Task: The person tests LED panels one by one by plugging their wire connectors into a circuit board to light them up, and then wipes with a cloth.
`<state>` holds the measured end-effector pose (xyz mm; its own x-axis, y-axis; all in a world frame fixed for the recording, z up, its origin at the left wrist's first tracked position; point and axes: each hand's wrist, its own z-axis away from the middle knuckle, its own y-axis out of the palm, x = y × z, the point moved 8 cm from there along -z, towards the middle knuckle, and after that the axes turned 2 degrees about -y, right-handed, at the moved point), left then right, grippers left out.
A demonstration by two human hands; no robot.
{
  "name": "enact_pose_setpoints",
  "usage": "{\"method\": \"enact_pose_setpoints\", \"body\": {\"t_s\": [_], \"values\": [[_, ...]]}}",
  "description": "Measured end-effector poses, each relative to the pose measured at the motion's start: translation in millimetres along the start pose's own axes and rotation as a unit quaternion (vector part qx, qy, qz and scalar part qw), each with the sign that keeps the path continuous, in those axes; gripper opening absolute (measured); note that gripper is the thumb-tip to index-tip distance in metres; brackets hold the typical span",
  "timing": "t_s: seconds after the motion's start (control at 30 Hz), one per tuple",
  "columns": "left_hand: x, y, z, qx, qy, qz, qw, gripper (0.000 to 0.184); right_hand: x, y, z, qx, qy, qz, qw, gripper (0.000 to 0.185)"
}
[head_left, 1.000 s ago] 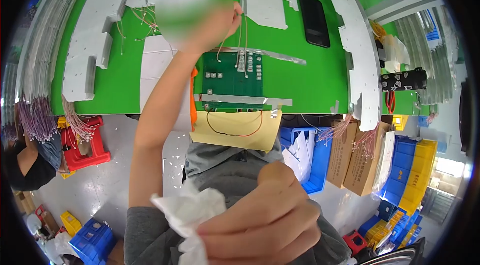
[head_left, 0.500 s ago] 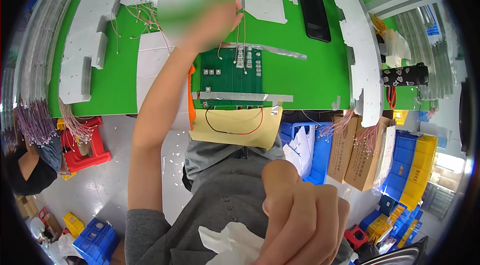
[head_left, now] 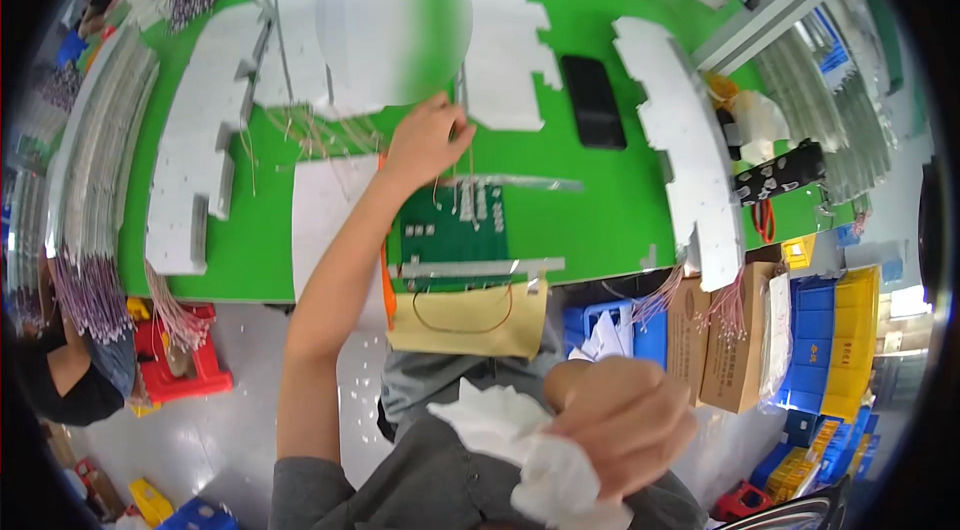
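My left hand (head_left: pixel 430 142) reaches over the green table by the lower edge of a white panel (head_left: pixel 500 60). Its fingers are bent together above thin wires that run down to a green circuit board (head_left: pixel 450 242); what they pinch, if anything, is hidden. Small white connectors sit on the board, and a metal strip (head_left: pixel 480 269) lies across its near edge. Close to the camera, my right hand (head_left: pixel 625 420) is closed on a crumpled white tissue (head_left: pixel 500 420). Yellow paper (head_left: pixel 465 330) hangs at the table edge under a red and black wire.
A black phone (head_left: pixel 593 102) lies right of the panels. White panels (head_left: pixel 205 130) with wires stand on both sides. Cardboard boxes (head_left: pixel 735 360) and blue and yellow bins (head_left: pixel 835 345) are at the right. Another person's arm (head_left: pixel 65 365) shows at far left.
The view has shifted, so the table sits lower. My left hand stays near the panel edge, fingers now more bent. My right hand has turned, and more tissue shows.
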<state>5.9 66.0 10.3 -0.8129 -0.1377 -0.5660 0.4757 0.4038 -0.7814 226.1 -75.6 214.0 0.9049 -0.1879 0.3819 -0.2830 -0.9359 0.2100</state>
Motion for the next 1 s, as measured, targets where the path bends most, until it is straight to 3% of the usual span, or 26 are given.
{"method": "enact_pose_setpoints", "body": {"t_s": [0.03, 0.13, 0.2, 0.27, 0.4, 0.63, 0.7, 0.8, 0.9, 0.93, 1.0], "values": [[1.2, 2.0, -0.6, 0.006, -0.008, -0.013, 1.0, 0.021, 19.8, 7.1, 12.7, 0.017, -0.005, 0.014, 1.0, 0.012], [-4.5, -1.2, 1.0, 0.0, 0.005, -0.015, 1.0, 0.024, -26.1, 3.4, -17.0, 0.056, -0.006, 0.053, 0.997, 0.015], [-4.6, -2.4, 0.9, 0.005, -0.011, -0.002, 1.0, 0.024, -2.5, 2.4, -3.6, 0.076, 0.0, 0.08, 0.994, 0.018], [-7.4, -1.5, -2.0, -0.001, 0.001, -0.002, 1.0, 0.024, 74.4, -0.6, 45.7, 0.093, 0.008, 0.108, 0.99, 0.02], [3.5, 2.6, -0.1, -0.006, -0.004, 0.006, 1.0, 0.023, -28.3, 17.7, -4.7, 0.123, 0.041, 0.156, 0.979, 0.025], [11.0, -3.6, -8.4, -0.036, 0.024, 0.078, 0.996, 0.016, -63.8, -24.8, 3.3, 0.116, 0.061, 0.314, 0.94, 0.027], [15.6, 1.7, -4.7, -0.052, 0.034, 0.114, 0.992, 0.013, -66.3, -64.7, 25.3, 0.08, 0.165, 0.449, 0.874, 0.029], [12.2, -3.5, -9.1, -0.069, 0.073, 0.147, 0.984, 0.01, -46.0, -123.5, 45.9, 0.018, 0.27, 0.536, 0.8, 0.04], [8.8, -9.7, -7.5, -0.012, -0.005, 0.256, 0.966, 0.011, -7.5, -173.5, 42.7, -0.004, 0.264, 0.612, 0.745, 0.043], [14.3, -8.7, -5.5, -0.009, -0.064, 0.332, 0.941, 0.011, 6.3, -189.0, 39.1, -0.006, 0.219, 0.646, 0.732, 0.041], [23.5, -1.9, -0.7, -0.003, -0.177, 0.472, 0.864, 0.011, 28.8, -234.8, 37.5, -0.08, 0.248, 0.664, 0.701, 0.046]]}}
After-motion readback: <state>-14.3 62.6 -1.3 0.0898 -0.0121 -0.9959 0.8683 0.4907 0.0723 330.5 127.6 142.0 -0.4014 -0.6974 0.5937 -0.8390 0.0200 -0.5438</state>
